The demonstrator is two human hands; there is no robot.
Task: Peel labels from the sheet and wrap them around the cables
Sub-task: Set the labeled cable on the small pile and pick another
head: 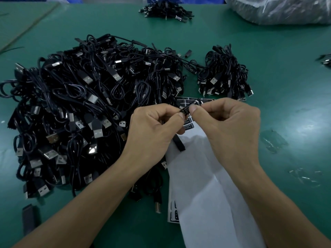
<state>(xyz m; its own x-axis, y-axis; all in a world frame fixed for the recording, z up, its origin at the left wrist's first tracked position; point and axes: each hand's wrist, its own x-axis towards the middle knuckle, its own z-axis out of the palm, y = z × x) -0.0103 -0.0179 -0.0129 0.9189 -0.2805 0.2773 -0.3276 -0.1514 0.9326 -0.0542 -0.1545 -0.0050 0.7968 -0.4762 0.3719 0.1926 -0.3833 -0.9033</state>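
Note:
Both hands meet above the white label sheet (202,185) on the green table. My left hand (152,129) and my right hand (231,122) pinch a small black label (188,108) with white print between thumbs and forefingers. A black cable end (179,144) hangs down below my left hand, so the label seems to sit on that cable. Several black labels (188,125) remain on the sheet just under the fingers. A large heap of black USB cables (80,104) lies to the left.
A smaller bundle of cables (223,74) sits beyond my right hand, another pile (166,10) at the far edge. A clear plastic bag (279,9) fills the far right corner. A loose black connector (28,218) lies near left.

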